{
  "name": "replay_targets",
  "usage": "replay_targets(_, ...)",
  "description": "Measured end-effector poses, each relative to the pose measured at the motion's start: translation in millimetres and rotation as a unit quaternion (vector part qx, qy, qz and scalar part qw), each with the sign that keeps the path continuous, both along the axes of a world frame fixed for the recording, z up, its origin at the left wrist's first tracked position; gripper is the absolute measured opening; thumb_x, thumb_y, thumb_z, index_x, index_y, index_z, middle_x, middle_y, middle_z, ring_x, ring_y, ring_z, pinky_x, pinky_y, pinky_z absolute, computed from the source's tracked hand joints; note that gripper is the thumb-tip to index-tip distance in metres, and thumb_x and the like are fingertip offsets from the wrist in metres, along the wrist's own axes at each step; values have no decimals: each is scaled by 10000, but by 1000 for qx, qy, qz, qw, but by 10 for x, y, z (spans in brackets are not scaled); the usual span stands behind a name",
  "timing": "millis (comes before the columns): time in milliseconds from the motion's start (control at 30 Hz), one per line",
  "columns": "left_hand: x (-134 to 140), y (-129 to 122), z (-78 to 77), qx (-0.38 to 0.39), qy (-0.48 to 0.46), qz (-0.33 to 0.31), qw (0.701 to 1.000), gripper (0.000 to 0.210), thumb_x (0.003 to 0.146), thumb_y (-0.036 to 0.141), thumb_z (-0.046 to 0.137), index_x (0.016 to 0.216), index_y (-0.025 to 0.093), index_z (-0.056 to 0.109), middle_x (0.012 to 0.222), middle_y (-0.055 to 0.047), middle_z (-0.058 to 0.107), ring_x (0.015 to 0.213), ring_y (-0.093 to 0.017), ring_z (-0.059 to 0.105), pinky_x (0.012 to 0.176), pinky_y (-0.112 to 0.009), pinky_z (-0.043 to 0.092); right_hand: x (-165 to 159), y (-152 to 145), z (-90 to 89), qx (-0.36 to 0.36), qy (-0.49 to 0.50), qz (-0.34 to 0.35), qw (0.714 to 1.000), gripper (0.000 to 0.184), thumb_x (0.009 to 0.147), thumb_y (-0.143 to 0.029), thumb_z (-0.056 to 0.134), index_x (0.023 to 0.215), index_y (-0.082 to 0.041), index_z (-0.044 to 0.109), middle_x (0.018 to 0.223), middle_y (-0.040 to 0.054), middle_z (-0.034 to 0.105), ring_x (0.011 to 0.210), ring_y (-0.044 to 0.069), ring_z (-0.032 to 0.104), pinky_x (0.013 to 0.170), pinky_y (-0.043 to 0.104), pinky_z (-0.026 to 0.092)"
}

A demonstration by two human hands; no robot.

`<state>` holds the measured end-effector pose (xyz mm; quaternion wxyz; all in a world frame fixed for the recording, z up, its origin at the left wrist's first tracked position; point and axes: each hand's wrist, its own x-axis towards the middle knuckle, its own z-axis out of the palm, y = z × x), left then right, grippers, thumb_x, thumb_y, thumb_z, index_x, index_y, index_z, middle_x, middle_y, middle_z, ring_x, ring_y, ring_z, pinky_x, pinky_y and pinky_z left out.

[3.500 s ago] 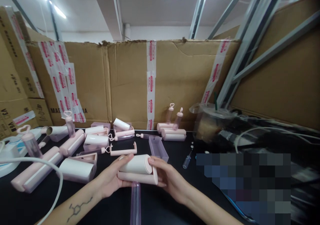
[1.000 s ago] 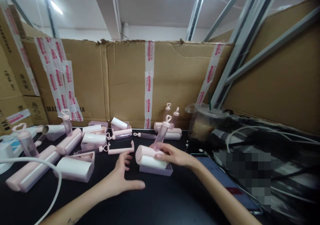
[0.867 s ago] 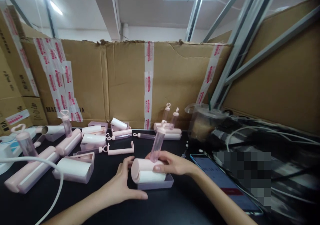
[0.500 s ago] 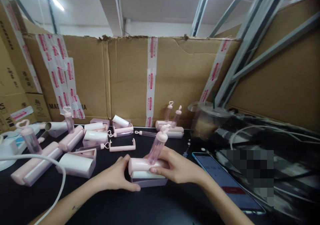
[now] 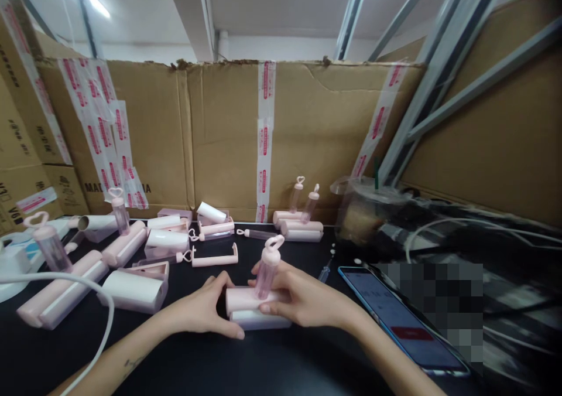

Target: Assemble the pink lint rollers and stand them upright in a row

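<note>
A pale pink lint roller [image 5: 240, 300] lies crosswise on the black table in front of me. Its white paper roll shows along the front, above a translucent lower shell. From its top rises a clear pink handle [image 5: 267, 274] with a heart-shaped loop, nearly upright. My right hand [image 5: 302, 295] wraps the right part, thumb on the front of the pink cover and fingers behind the handle. At the left end, my left hand [image 5: 211, 307] curves around the roller, thumb low at the front and fingertips at the back; the palm stays apart from the end.
Several other lint rollers stand at left, one nearest [image 5: 65, 287]. Open shells with white rolls [image 5: 132, 289] and a loose pink frame [image 5: 215, 260] lie behind my hands. At right are a phone [image 5: 401, 320], a lidded drink cup [image 5: 360, 214] and cables. A white cable [image 5: 109, 320] crosses my left forearm.
The handle has swung from leaning right to nearly upright and sits lower. The pink cover has come down onto the lower shell. Both hands stay around the roller.
</note>
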<state>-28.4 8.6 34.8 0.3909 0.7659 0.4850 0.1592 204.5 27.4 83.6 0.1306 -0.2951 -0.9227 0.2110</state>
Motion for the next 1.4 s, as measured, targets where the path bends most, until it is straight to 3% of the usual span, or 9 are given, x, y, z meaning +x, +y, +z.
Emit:
replay_targets(233,-2,2,-43,3,-10,1,1000,592,560,492,699,993,195,426,1038,-49,473,971,-241,492,838,-350,388,-23,-48,-80,29,-4,-38,999,629,694,-544,626,1221,-217,522,1240,105,504,1101,289,486,927,380,364)
replay_targets(467,8,47,-210,45,-106,-23,993,1028,490,432,777,1280,202,162,1110,-92,487,1048,-233,466,943,-391,325,258,235,170,-28,69,-90,993,366,839,-461,471,989,-155,602,946,61,641,857,201,593,757,289,456)
replay_targets(633,-1,46,-188,53,-85,-21,995,756,631,426,690,1216,206,264,1089,-73,508,996,-198,479,927,-389,349,703,825,318,30,53,-273,960,347,779,-397,515,930,-103,618,891,97,645,829,247,588,748,336,451)
replay_targets(833,20,76,-218,115,-95,-23,988,530,762,332,569,1185,224,269,1011,-39,519,909,-153,506,885,-357,392,845,1216,7,42,42,-355,933,194,691,-257,534,767,-112,638,858,82,643,875,249,589,807,326,446)
replay_targets(967,41,71,-194,195,-103,-12,975,418,804,272,499,1173,230,306,959,-21,502,829,-130,526,806,-302,429,862,1235,-166,90,60,-445,889,448,666,-354,567,1024,-85,572,1100,163,548,1089,322,485,917,421,373)
replay_targets(1067,51,34,-144,224,-54,-50,972,221,811,267,482,1025,219,454,869,0,508,730,-115,510,701,-249,433,782,1114,-150,170,99,-519,832,865,612,-458,624,1285,-22,300,1338,276,284,1252,418,253,972,548,240)
replay_targets(1200,65,-27,-102,256,17,-110,960,113,804,251,480,899,209,525,818,10,498,703,-109,494,655,-222,405,402,869,-44,414,109,-392,814,608,800,-374,454,1322,-114,281,1401,171,267,1312,286,195,1036,456,190)
replay_targets(1300,60,-57,-95,255,37,-114,960,188,807,258,471,987,220,509,802,15,507,699,-114,493,664,-231,396,29,860,-84,385,-59,-228,893,420,830,-251,415,1239,-159,447,1370,110,387,1295,244,258,1053,407,173)
replay_targets(1400,55,-50,-122,240,15,-99,966,339,804,278,479,1137,238,436,815,13,526,686,-118,487,673,-246,390,-212,1042,-245,349,-100,-224,904,425,766,-156,488,1184,-78,508,1240,187,524,1211,282,399,1032,436,203)
